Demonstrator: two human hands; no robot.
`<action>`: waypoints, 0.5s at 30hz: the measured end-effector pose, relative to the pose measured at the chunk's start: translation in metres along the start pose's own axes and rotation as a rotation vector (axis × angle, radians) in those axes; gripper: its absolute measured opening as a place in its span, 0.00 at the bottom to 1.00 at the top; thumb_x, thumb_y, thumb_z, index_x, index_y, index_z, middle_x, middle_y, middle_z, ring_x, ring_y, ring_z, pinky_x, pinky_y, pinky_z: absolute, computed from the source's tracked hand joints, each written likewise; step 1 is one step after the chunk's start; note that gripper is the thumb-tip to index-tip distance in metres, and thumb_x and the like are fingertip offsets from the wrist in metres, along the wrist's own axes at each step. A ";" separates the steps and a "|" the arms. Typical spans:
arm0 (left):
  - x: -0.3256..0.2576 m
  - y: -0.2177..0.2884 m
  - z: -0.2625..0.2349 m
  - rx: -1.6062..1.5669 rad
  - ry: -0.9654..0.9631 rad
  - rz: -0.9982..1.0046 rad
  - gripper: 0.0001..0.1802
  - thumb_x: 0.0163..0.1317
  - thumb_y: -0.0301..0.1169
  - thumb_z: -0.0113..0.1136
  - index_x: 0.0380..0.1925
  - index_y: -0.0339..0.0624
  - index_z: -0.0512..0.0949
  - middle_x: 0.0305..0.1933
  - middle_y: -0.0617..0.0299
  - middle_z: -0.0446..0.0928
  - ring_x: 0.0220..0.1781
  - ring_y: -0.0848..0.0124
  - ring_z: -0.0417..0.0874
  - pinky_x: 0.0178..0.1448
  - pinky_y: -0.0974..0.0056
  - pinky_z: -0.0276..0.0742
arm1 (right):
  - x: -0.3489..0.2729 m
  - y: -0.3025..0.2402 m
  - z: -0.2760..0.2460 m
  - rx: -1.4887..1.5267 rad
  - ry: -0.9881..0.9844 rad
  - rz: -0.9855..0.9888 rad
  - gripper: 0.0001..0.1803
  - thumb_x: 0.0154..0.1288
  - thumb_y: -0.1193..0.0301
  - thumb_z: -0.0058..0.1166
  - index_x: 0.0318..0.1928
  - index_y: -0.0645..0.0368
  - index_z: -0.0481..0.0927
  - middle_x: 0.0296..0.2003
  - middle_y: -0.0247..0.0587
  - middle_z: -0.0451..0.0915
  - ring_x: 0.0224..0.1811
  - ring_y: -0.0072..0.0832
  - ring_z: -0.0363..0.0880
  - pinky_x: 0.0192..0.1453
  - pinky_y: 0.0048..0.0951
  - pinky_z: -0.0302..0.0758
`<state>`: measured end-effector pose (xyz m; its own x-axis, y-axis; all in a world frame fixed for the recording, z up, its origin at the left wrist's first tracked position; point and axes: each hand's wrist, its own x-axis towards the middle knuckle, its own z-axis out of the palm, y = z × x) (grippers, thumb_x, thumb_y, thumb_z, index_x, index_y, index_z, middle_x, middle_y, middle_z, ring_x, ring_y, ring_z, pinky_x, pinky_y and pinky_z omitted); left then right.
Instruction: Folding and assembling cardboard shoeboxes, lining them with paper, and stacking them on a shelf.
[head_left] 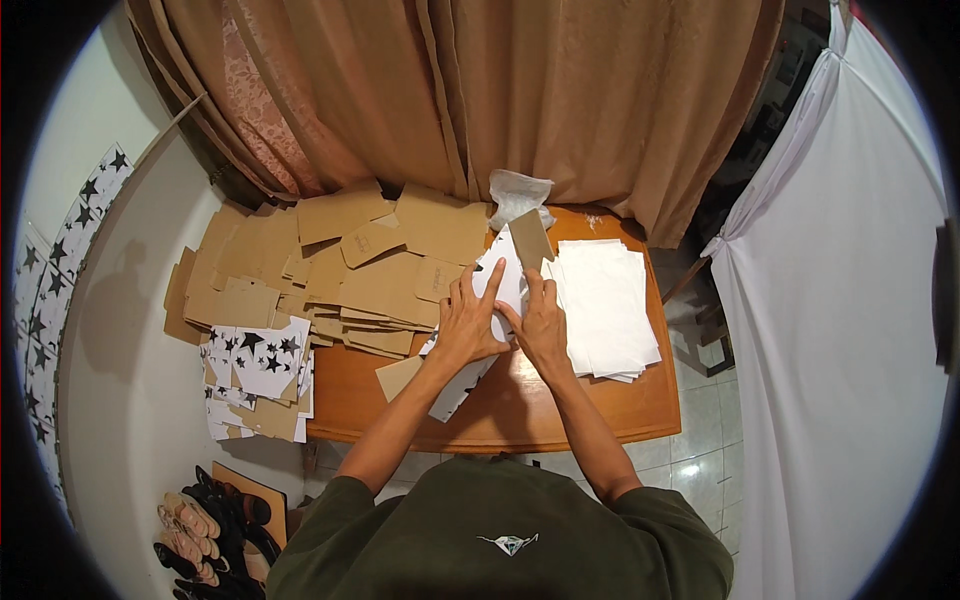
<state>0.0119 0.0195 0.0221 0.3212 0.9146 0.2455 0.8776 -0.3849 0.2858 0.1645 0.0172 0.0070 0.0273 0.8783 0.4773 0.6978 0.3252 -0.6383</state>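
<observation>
Star-printed paper, brown cardboard beside its far end, slants across the middle of the table; left hand rests on it, fingers spread; right hand, fingers together, lies along its right side, whether pinching I cannot tell; even pressure should keep it smooth; white sheets near the right edge; cardboard pieces toward the back left corner.

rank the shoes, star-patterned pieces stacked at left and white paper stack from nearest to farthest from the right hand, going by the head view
1. White paper stack: just right of the right hand.
2. Star-patterned pieces: well over to the left.
3. Shoes: lower left, below the table.
</observation>
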 end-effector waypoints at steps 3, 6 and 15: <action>-0.001 -0.008 0.011 -0.089 -0.002 0.011 0.80 0.31 0.56 0.86 0.82 0.61 0.43 0.75 0.37 0.51 0.70 0.35 0.63 0.62 0.35 0.72 | -0.002 0.005 -0.001 -0.094 -0.017 0.012 0.31 0.63 0.54 0.69 0.58 0.60 0.73 0.46 0.56 0.75 0.45 0.52 0.82 0.42 0.46 0.81; -0.002 -0.014 0.018 -0.196 -0.028 -0.012 0.79 0.31 0.59 0.85 0.82 0.61 0.45 0.75 0.37 0.52 0.72 0.34 0.61 0.67 0.34 0.70 | -0.003 0.022 0.002 -0.132 0.008 -0.002 0.27 0.65 0.53 0.67 0.54 0.58 0.76 0.44 0.53 0.77 0.37 0.52 0.86 0.37 0.45 0.83; -0.012 -0.033 0.027 -0.257 -0.108 -0.030 0.81 0.28 0.65 0.84 0.82 0.59 0.45 0.76 0.33 0.51 0.75 0.31 0.59 0.71 0.34 0.67 | 0.000 0.043 -0.005 -0.149 -0.039 0.089 0.24 0.69 0.51 0.62 0.47 0.61 0.76 0.41 0.53 0.77 0.35 0.54 0.84 0.36 0.48 0.80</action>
<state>-0.0114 0.0243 -0.0152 0.3442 0.9288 0.1370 0.7727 -0.3631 0.5207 0.1980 0.0298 -0.0178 0.0679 0.9153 0.3970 0.7924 0.1923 -0.5789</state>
